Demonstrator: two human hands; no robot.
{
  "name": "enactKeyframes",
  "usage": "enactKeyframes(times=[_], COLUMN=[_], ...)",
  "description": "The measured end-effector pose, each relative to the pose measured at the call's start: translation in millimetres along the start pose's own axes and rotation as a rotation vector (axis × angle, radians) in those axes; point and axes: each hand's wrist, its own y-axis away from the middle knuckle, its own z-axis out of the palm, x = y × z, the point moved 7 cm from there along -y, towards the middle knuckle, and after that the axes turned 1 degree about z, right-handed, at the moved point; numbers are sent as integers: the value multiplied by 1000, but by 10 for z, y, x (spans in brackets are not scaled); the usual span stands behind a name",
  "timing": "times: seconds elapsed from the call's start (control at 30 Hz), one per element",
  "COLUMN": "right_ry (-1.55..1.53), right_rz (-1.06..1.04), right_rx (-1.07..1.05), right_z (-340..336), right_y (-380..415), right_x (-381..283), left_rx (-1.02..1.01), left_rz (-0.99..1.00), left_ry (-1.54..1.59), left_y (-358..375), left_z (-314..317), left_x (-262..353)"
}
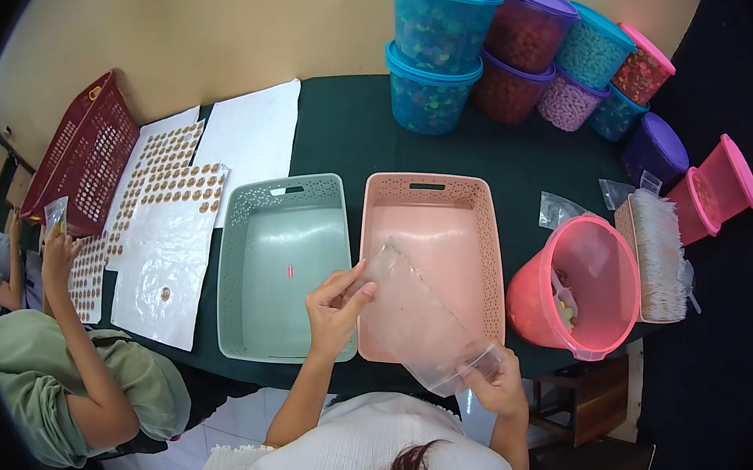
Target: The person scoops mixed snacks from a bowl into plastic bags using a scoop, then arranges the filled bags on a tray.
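The left hand [333, 316] and right hand [499, 387] grasp opposite ends of a clear plastic bag [419, 315], held over the near rim of the pink basket [480, 244], where uneven pulling could split the film or a loose pinch could drop it.

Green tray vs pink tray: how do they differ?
Color: the green tray is pale green, the pink tray salmon pink.
Marking: the green tray shows a small red label inside; none is visible in the pink tray, though its floor is partly hidden.
View: the clear bag overlaps the pink tray, not the green tray's floor.
Shared: rectangular, open-topped, perforated sides, handle slot at the far end, on the same dark cloth.
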Motion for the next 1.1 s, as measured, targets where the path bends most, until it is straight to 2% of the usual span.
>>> enactKeyframes(times=[0.1,0.3,0.4,0.5,0.57,0.7,0.77,1.0,1.07,1.1], right_ry=[-87,-51,22,-43,-23,-21,-21,-206,-254,-231], right_rz=[95,77,74,23,45,96,79,107,117,84], right_rx=[11,-6,-30,12,45,174,195,139,115,153], right_z=[0,-27,-46,-97,-149,-327,-394,-371,-367,-377], right_y=[-10,-41,-27,-22,-8,-53,-123,-262,-273,-280], right_x=[24,3,2,16,12,132,235,206,167,128], left_rx=[72,81,49,12,-20,-42,-40,-143,17,14], left_rz=[27,34,-50,-138,-61,-23,68,21,37,36], left_ry=[-14,38,71,-37,-167,-170,-174,-165,-291,-289], left_y=[11,27,61,89,78,95,104,180,187,197], left_z=[-25,-38,-43,-85,-108,-80,-51,-93,-144,-84], left_x=[39,87,52,-24,20,174,322,233,278,364])
